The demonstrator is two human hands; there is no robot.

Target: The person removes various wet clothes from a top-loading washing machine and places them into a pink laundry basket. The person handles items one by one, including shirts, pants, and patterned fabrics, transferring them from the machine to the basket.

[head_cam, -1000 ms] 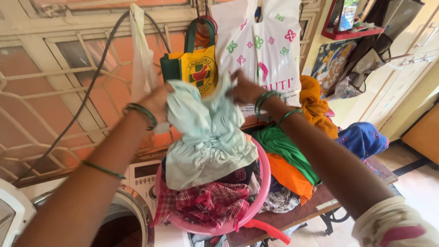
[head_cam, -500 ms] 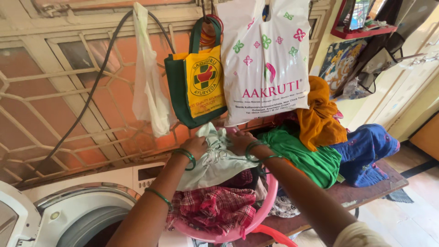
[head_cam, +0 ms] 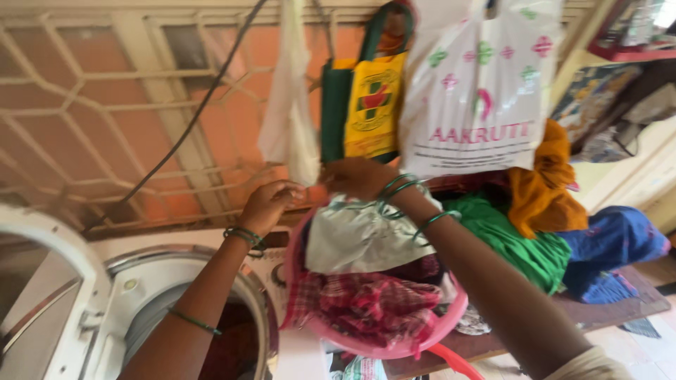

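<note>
Behind the washing corner, an orange wall shows through a cream window grille, with carrier bags hanging above. To handle this well I judge I should keep both hands on the far rim of the pink laundry tub and steady it so the heap stays inside. My left hand curls its fingers at the tub's left rim; my right hand presses closed fingers onto the pale green garment topping the pile, above a red checked cloth. The tub sits at the desk's left edge, beside the open washing machine.
</note>
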